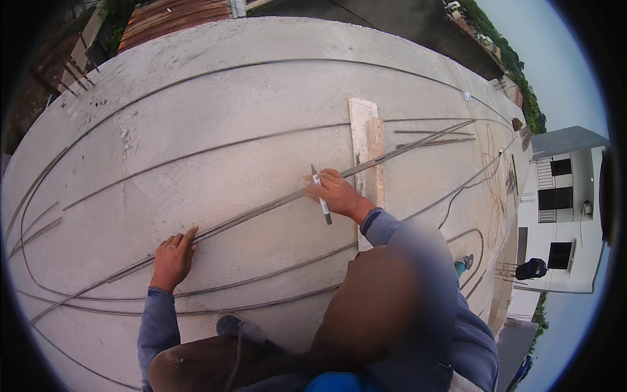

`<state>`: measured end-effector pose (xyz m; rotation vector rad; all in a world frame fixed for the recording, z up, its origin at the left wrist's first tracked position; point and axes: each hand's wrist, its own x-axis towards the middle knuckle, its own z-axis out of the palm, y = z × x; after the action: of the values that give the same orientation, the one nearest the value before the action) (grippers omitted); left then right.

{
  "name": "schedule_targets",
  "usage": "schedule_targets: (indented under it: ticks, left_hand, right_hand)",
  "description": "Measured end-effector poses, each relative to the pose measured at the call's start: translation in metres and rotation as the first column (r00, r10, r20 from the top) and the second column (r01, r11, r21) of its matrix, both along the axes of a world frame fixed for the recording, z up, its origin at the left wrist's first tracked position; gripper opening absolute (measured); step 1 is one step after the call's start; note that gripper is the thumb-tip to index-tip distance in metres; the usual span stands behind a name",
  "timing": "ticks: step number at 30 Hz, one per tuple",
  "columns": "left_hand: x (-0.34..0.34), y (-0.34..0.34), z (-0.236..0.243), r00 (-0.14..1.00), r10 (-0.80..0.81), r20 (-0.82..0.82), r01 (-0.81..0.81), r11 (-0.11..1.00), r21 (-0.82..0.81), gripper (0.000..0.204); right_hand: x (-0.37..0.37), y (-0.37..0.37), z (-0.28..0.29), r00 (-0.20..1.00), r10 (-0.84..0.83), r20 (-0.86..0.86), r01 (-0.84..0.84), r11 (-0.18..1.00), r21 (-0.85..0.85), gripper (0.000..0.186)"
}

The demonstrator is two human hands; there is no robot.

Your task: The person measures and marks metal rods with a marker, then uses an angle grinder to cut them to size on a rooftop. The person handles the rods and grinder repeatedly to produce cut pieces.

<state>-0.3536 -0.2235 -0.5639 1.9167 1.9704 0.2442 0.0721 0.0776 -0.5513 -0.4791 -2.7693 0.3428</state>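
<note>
- Nearest, we see the person crouching in brown trousers (pixel 196 367), with a dark shoe (pixel 230 325) planted on the near part of the grey concrete slab (pixel 274 98).
- At near left, the left hand (pixel 174 260), in a blue-grey sleeve (pixel 159 320), lies on a bundle of long, thin, grey steel rods (pixel 251 213); its fingers touch the metal, though we cannot tell how firmly they close on it.
- The bundle runs aslant over the slab, from near left to far right, passing by both hands.
- Farther along to the right, we find the right hand (pixel 336 196) at the rods, its fingers closed around a white marker with dark ends (pixel 321 194).
- Just beyond that hand, the bundle crosses a long, pale, flat plank (pixel 358 121) and a narrower, tan board (pixel 375 137) laid alongside.
- At far right, we note short grey rods (pixel 408 131) near the bundle's end.
- Farther off, a single long, dark rod (pixel 294 61) curves across the slab.
- Beyond the slab, we see a rust-red corrugated roof (pixel 173 23) at far left and a white building (pixel 586 225) at far right.
</note>
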Motion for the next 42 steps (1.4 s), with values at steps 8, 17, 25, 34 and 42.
schedule_targets:
  ticks: [8,17,25,34,42]
  left_hand:
    - [-0.008,0.009,-0.012,1.0,-0.03,-0.005,0.03,0.994,0.1,0.049]
    - [-0.014,0.002,0.004,0.99,0.03,0.139,-0.012,0.992,-0.129,0.055]
    - [-0.012,-0.023,-0.034,0.534,0.197,0.822,-0.449,0.89,0.079,0.033]
    - [0.003,-0.038,-0.076,0.197,0.105,0.975,-0.62,0.784,0.041,0.034]
    - [0.014,-0.018,-0.083,0.142,0.037,0.989,-0.671,0.738,0.068,0.036]
  right_hand:
    - [-0.068,-0.003,0.053,0.992,-0.118,0.039,0.124,0.963,-0.24,0.033]
    - [-0.342,-0.13,0.103,0.95,0.292,0.108,-0.156,0.747,-0.646,0.02]
    - [-0.528,-0.304,0.037,0.909,0.414,-0.044,-0.328,0.648,-0.688,0.017]
    - [-0.569,-0.343,0.007,0.864,0.498,0.071,-0.362,0.714,-0.6,0.012]
    - [-0.573,-0.333,0.005,0.864,0.501,-0.049,-0.464,0.754,-0.465,0.011]
